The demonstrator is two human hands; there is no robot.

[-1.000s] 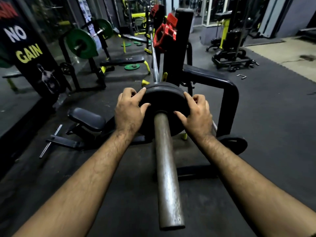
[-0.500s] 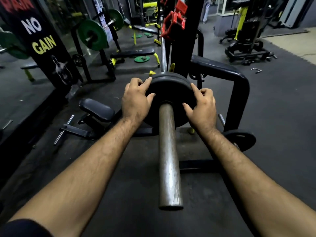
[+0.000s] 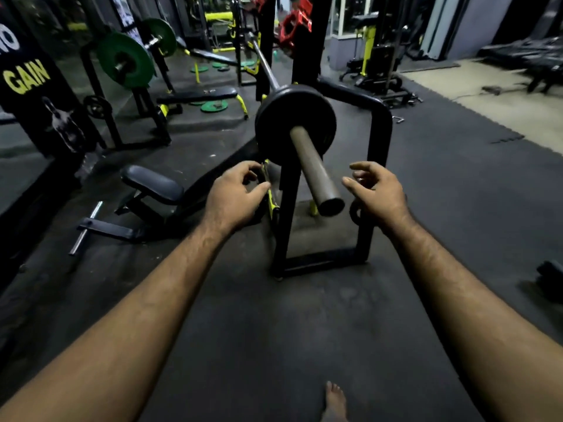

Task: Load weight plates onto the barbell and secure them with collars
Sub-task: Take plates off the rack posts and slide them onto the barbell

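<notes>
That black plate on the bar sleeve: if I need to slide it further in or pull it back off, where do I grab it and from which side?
Grip the black plate by its outer rim, left hand and right hand on opposite edges, coming from the sleeve's open end. It hangs upright, face toward you, with no collar outside it; the rack upright crowds its right.

Gym, weight-training area. Black rubber floor mats [image 3: 441,208] under both hands. Barbell [image 3: 313,169] with black plate [image 3: 274,129] between hands, on black rack [image 3: 379,141]. Beyond left hand: padded bench [image 3: 195,94], green plates [image 3: 125,63]. Further machines beyond right hand.
</notes>
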